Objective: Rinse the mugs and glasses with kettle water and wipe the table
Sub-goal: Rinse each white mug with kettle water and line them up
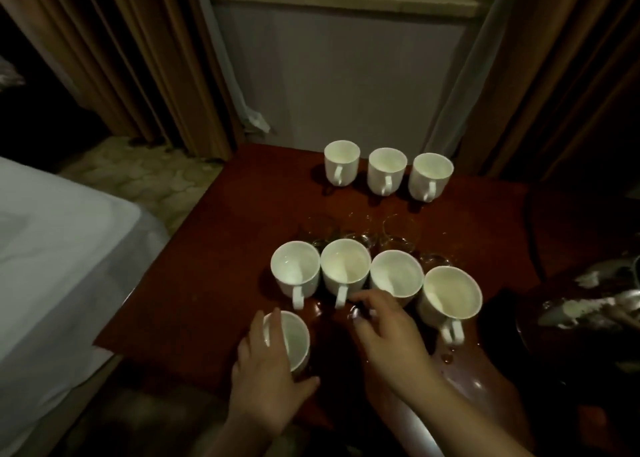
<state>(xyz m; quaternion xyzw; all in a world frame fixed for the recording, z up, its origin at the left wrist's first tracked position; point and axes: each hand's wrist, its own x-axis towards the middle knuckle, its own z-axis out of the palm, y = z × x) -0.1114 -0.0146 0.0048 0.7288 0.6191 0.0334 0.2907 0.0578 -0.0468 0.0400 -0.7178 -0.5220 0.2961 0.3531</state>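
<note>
Eight white mugs stand upright on the dark red table (214, 283). Three form a back row (386, 171) and a row of several mugs (346, 269) stands in the middle. My left hand (266, 384) grips the nearest mug (294, 342) by its rim and side at the table's front. Several clear glasses (398, 233) sit between the two rows, hard to make out in the dim light. My right hand (388, 335) reaches just in front of the middle row, its thumb and fingers curled round a small clear glass (355, 313).
A white bed (52, 266) lies to the left of the table. Brown curtains hang on both sides of the wall (339, 76) behind. A dark object with shiny pale patches (588, 304) sits at the right. A wet sheen (464, 380) shows on the table's front right.
</note>
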